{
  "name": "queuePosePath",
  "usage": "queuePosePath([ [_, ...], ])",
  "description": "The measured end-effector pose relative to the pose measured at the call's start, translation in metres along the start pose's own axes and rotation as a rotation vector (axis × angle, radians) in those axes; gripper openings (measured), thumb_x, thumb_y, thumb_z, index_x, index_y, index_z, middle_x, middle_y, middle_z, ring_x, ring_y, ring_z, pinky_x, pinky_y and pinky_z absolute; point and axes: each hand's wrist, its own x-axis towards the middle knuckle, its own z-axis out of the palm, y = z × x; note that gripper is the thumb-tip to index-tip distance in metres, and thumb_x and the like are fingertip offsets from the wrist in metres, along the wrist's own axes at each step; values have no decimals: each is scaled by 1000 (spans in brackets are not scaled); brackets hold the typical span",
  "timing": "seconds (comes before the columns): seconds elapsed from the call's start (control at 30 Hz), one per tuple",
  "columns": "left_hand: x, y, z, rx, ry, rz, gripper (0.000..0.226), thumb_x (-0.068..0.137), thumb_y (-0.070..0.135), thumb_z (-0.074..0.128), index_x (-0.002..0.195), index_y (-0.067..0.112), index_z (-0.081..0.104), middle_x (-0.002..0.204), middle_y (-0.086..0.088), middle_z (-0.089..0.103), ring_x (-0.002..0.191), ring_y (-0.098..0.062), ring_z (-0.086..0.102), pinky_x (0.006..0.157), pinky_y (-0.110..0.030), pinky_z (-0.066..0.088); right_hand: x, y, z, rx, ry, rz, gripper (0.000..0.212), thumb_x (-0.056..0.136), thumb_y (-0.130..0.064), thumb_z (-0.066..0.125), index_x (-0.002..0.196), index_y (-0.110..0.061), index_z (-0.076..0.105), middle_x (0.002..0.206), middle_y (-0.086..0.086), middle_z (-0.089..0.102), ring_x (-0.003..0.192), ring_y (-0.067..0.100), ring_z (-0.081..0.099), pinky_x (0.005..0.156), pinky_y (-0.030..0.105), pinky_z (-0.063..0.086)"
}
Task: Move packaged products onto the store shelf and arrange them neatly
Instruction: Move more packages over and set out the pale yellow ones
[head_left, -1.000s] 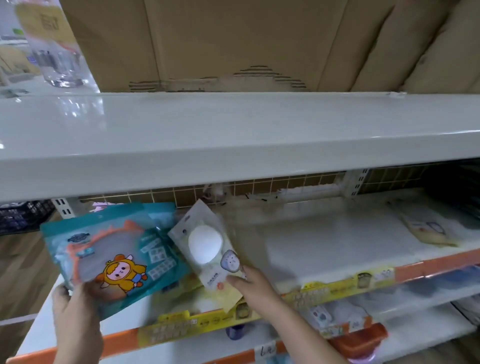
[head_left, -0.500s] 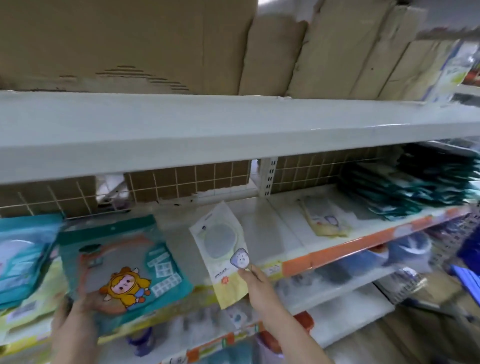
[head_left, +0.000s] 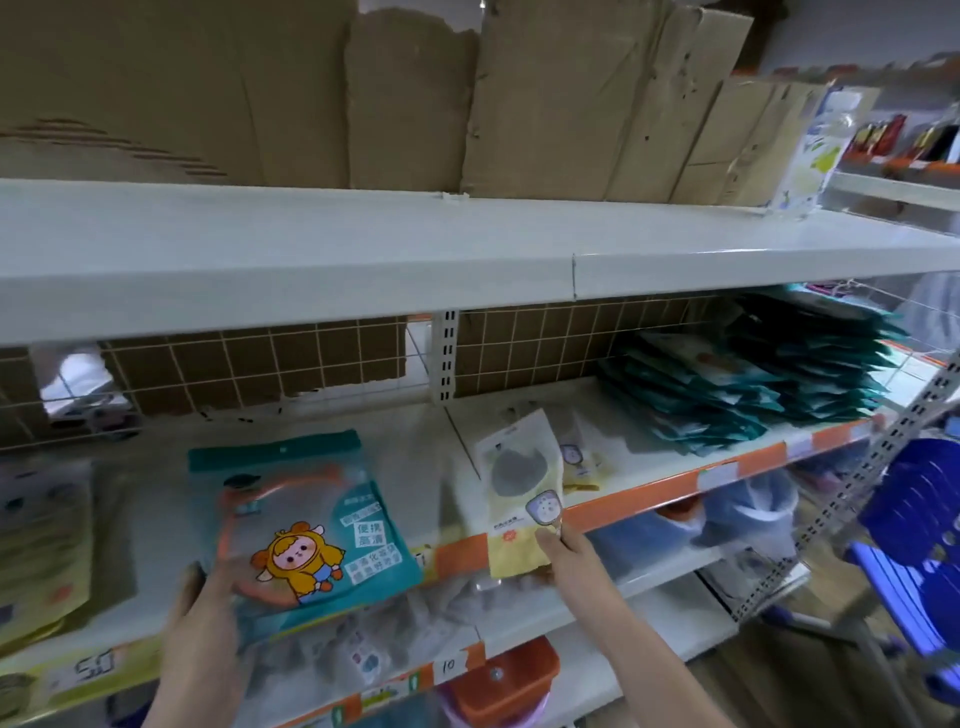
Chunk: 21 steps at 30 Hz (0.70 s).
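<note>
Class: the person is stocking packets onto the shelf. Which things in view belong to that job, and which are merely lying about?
Job: teal packet in left hand; yellow packet in right hand; shelf; teal stack.

Lying about: cardboard; blue chair; orange box.

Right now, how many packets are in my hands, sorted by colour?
Teal packet with the cartoon figure, held by the left hand: 1
White and yellow packet, pinched by the right hand: 1
Total: 2
</note>
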Motion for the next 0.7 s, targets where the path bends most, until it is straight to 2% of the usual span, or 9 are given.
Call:
queuePosePath([
  [0.07, -4, -4, 19, -6, -80, -7, 37, 83, -2, 54, 112, 23, 56, 124, -8, 52, 110, -28, 52, 87, -40, 46, 18, -5, -17, -23, 37, 2, 16, 99, -21, 44, 107, -27, 57, 101, -9, 64, 91, 5, 60, 68, 15, 49],
  [0.17, -1, -11, 47, 82, -160, 10, 30, 68, 2, 57, 90, 23, 55, 121, -9, 55, 106, -29, 54, 87, -43, 46, 51, -8, -42, 11, 49, 51, 16, 98, -24, 48, 110, -24, 58, 105, -1, 67, 100, 21, 63, 92, 44, 52],
  [0.27, 6, -24, 78, 133, -225, 37, 11, 86, 7, 51, 95, 12, 55, 121, -20, 56, 106, -32, 53, 88, -45, 43, 83, -3, -67, 20, 82, 79, 12, 98, -21, 49, 105, -24, 58, 103, 3, 66, 96, 23, 63, 86, 42, 55],
  [0.3, 8, -26, 90, 142, -232, 47, 6, 93, 9, 47, 90, 10, 53, 114, -21, 59, 104, -31, 53, 93, -47, 41, 92, -4, -74, 46, 93, 79, 12, 98, -18, 49, 107, -21, 57, 99, 3, 66, 92, 22, 63, 78, 37, 55],
  [0.4, 21, -41, 127, 200, -210, -9, 27, 98, 17, 46, 72, 14, 51, 58, -5, 65, 81, -27, 56, 98, -47, 41, 132, -2, -95, 88, 129, 102, 7, 97, -14, 50, 98, -19, 55, 92, 6, 61, 82, 23, 59, 69, 33, 50],
  [0.47, 23, -45, 139, 214, -257, -27, 24, 96, 16, 50, 73, 18, 56, 45, -5, 58, 68, -26, 58, 92, -49, 46, 149, -3, -102, -26, 156, 116, 10, 93, -19, 56, 84, -15, 52, 83, 9, 56, 71, 23, 57, 66, 30, 47],
  [0.57, 30, -56, 163, 253, -262, -58, 11, 90, 9, 54, 95, 7, 63, 48, -10, 57, 56, -25, 55, 74, -43, 46, 171, -11, -106, -376, 205, 104, 29, 91, -30, 58, 72, -13, 46, 68, 3, 51, 59, 19, 53, 55, 24, 42],
  [0.63, 32, -61, 175, 285, -272, -67, 14, 87, 7, 55, 97, -1, 59, 44, -8, 58, 59, -25, 56, 78, -49, 49, 178, -15, -104, -599, 227, 80, 25, 90, -36, 56, 81, -13, 51, 78, 4, 58, 72, 23, 56, 60, 28, 41],
  [0.7, 26, -62, 186, 289, -315, -85, 6, 89, 6, 53, 85, 2, 55, 38, -5, 52, 44, -19, 55, 67, -42, 48, 182, -10, -104, -741, 228, 59, 31, 87, -40, 54, 105, -14, 54, 102, 7, 60, 93, 28, 59, 74, 31, 44],
])
